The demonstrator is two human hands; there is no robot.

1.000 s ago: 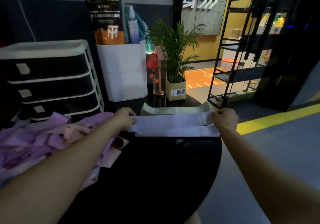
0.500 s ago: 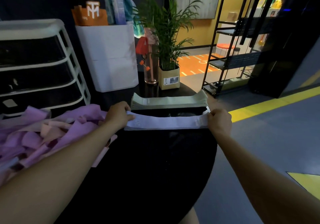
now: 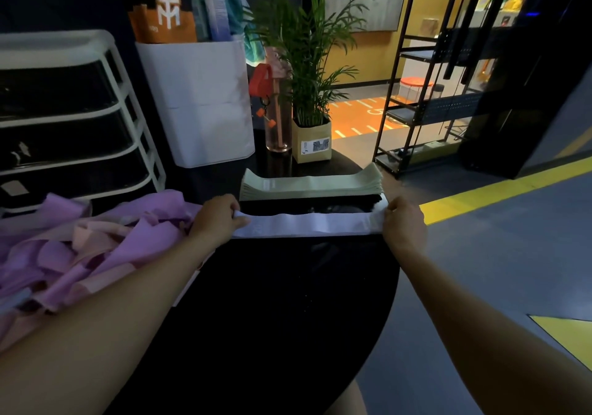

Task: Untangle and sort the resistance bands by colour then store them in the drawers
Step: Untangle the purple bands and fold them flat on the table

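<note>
A pale lavender-white resistance band [image 3: 307, 225] lies stretched flat across the black round table [image 3: 288, 302]. My left hand [image 3: 217, 219] pinches its left end and my right hand [image 3: 404, 222] pinches its right end. Just behind it sits a neat stack of light green bands [image 3: 312, 184]. A tangled heap of purple and pink bands [image 3: 80, 248] covers the table's left side, partly under my left forearm. The white-framed drawer unit [image 3: 73, 116] with dark drawers stands at the back left, all drawers closed.
Behind the table stand a white bin [image 3: 198, 103] holding bottles and a bag, a pink water bottle [image 3: 277, 113] and a potted palm [image 3: 312, 135]. A black metal shelf rack [image 3: 426, 94] stands on the floor to the right, beside a yellow floor stripe [image 3: 499, 190].
The band went from a loose double layer held above the table to a flat single strip lowered onto the table in front of the green stack. The camera tilted down.
</note>
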